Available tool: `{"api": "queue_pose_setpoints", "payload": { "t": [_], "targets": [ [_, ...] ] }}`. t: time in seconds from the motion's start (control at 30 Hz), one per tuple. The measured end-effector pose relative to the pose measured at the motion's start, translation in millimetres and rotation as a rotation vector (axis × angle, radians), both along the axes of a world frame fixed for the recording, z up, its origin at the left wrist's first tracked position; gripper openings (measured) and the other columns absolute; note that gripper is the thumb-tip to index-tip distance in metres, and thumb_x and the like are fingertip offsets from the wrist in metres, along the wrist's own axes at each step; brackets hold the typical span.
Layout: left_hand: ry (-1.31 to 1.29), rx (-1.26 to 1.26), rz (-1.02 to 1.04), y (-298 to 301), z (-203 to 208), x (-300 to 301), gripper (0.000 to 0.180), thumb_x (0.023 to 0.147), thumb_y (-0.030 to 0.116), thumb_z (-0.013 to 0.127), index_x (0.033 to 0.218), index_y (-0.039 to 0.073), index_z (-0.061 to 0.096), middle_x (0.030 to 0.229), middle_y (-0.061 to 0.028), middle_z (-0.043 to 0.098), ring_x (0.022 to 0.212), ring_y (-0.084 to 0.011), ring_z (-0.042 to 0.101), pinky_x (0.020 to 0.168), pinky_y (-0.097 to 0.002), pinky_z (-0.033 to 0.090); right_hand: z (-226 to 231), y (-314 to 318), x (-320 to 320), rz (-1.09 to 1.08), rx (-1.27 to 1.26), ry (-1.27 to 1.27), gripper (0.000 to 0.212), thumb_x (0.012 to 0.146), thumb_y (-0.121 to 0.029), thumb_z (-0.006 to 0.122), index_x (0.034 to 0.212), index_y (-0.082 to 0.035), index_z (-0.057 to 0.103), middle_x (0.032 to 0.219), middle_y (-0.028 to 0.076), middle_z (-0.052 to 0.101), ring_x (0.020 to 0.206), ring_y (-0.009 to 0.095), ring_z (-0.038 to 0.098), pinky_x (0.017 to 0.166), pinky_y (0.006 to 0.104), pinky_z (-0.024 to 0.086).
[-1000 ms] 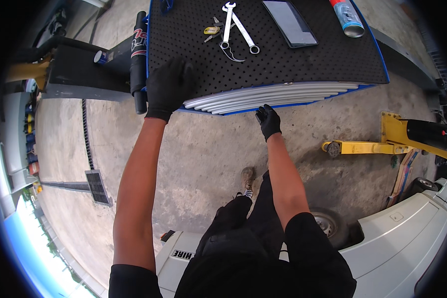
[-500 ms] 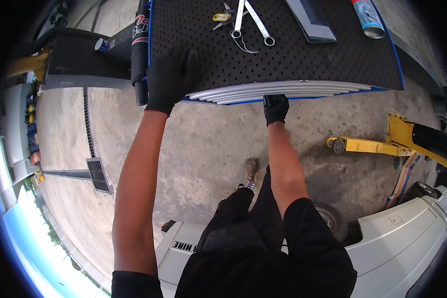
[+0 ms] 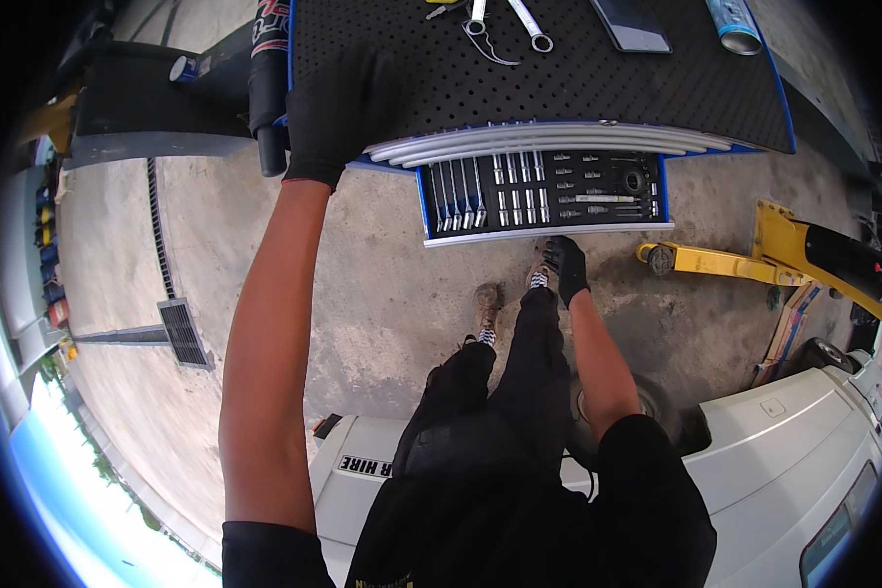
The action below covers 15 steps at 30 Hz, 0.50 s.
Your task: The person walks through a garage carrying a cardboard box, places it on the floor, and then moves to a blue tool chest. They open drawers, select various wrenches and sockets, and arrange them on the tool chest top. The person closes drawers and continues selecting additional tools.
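My left hand (image 3: 338,113), in a black glove, lies on the black perforated mat (image 3: 441,73) over the tool cabinet's top, near its left edge. Its fingers look stretched out, though they blend into the dark mat. Below the mat, a shallow tool drawer (image 3: 549,235) is pulled out. Inside it sit several wrenches (image 3: 458,196) on the left, rows of sockets (image 3: 530,204) in the middle, and a ratchet (image 3: 635,180) with small bits on the right. My gloved right hand (image 3: 567,267) is at the drawer's front lip, fingers curled against it.
Two combination wrenches (image 3: 539,41), a dark flat-screened device (image 3: 632,27) and a blue can (image 3: 735,27) lie on the mat. A black cylinder (image 3: 270,88) stands along the cabinet's left side. At right is a yellow lift arm (image 3: 710,286). A white vehicle (image 3: 755,436) is behind me.
The drawer has come out toward me, showing its tools. My right hand has moved back with its front. My left hand stays on the mat; the whole view has shifted slightly.
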<state>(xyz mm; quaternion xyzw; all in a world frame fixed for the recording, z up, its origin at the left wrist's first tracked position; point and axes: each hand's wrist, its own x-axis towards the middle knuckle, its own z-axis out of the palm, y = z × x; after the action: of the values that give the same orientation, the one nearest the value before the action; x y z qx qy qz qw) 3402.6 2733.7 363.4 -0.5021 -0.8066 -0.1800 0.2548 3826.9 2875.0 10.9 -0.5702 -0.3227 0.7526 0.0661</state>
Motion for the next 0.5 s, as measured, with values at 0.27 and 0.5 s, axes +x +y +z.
{"api": "queue_pose_setpoints", "payload": {
  "t": [0.27, 0.5],
  "targets": [
    [-0.209, 0.005, 0.047, 12, 13, 11, 0.03, 0.103, 0.028, 0.062, 0.1, 0.002, 0.077, 0.088, -0.0274, 0.073, 0.083, -0.0464, 0.072, 0.076, -0.0532, 0.057, 1, -9, 74, 0.465, 0.112, -0.238, 0.035, 0.106, -0.033, 0.056, 0.09, -0.005, 0.068, 0.077, 0.009, 0.069, 0.063, 0.021, 0.068, 0.061, 0.035, 0.057],
    [-0.282, -0.024, 0.05, 17, 27, 20, 0.031, 0.103, 0.026, 0.061, 0.094, 0.0, 0.074, 0.086, -0.0276, 0.072, 0.079, -0.0481, 0.07, 0.071, -0.0548, 0.055, 10, -10, 104, 0.816, 0.303, -0.319, 0.028, 0.099, -0.024, 0.064, 0.08, -0.004, 0.07, 0.067, 0.012, 0.067, 0.054, 0.023, 0.065, 0.052, 0.0364, 0.051]
  ]
}}
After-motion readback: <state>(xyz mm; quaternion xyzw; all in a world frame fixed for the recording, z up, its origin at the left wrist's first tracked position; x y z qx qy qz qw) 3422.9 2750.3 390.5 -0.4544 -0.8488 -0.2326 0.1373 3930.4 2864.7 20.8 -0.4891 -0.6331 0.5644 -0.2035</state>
